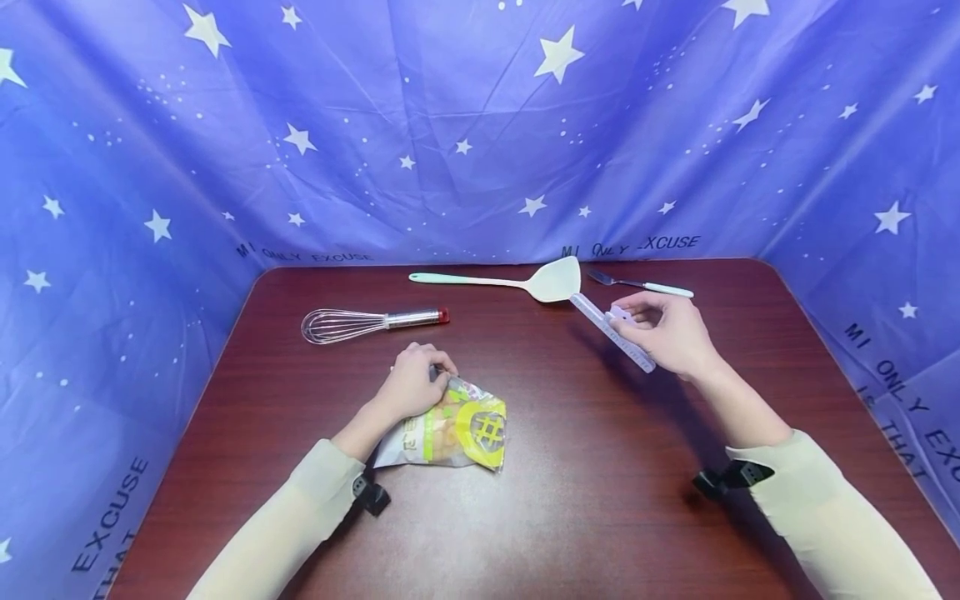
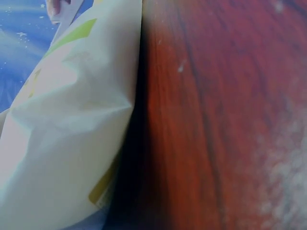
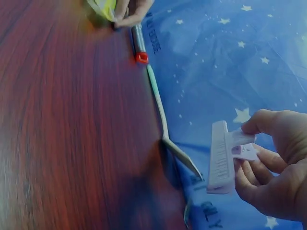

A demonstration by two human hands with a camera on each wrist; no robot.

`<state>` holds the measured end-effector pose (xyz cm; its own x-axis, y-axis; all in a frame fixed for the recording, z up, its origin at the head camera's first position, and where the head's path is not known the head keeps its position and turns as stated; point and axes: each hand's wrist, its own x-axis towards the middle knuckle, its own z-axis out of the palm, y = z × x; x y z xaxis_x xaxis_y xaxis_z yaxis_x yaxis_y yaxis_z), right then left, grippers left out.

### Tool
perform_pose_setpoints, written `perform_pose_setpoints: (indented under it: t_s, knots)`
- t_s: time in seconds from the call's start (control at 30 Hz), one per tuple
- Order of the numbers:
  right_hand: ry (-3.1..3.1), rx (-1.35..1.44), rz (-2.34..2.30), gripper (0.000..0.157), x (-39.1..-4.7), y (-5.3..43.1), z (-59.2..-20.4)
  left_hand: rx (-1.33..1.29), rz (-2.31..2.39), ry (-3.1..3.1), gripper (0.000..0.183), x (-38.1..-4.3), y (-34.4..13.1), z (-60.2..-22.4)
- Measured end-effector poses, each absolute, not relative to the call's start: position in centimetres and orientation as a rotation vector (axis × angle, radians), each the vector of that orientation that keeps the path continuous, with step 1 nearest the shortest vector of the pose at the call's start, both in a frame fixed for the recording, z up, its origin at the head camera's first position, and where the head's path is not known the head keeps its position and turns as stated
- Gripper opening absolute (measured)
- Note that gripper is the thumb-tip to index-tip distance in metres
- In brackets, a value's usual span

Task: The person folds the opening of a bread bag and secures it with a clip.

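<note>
A pale purple bag clip (image 1: 611, 332) with a long ridged bar is held above the table by my right hand (image 1: 667, 333). In the right wrist view, thumb and fingers pinch the handle tabs behind the clip's bar (image 3: 220, 158). My left hand (image 1: 412, 379) grips the upper left edge of a snack bag (image 1: 450, 433), white, green and yellow with a clear window. Close up in the left wrist view, the bag's white side (image 2: 72, 120) bulges, and the left fingers are out of sight there.
Beyond the left hand lies a whisk (image 1: 375, 322) with a red-tipped handle. A pale green spatula (image 1: 551, 282) and a white-handled fork (image 1: 645, 287) lie along the back of the brown table (image 1: 570, 517). Blue star-patterned cloth (image 1: 420, 125) hangs around three sides.
</note>
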<state>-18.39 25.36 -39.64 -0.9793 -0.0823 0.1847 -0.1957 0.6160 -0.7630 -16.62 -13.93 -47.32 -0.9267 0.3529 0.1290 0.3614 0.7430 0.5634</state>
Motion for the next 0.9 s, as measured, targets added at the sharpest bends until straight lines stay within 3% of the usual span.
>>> perform_pose_setpoints:
  t_s: [0.27, 0.7, 0.9]
  knots:
    - [-2.646, 0.288, 1.506, 0.019, -18.5, 22.4, -40.6, -0.596, -0.933, -2.937, 0.016, -16.8, -13.9, -47.4]
    - [-2.691, 0.269, 1.982, 0.039, -17.7, 19.7, -41.9, -0.588, -0.925, -2.929, 0.016, -16.7, -13.8, -47.4]
    - [-2.742, 0.266, 1.992, 0.037, -17.4, 19.1, -42.6, -0.593, -0.926, -2.927, 0.017, -16.7, -13.7, -47.3]
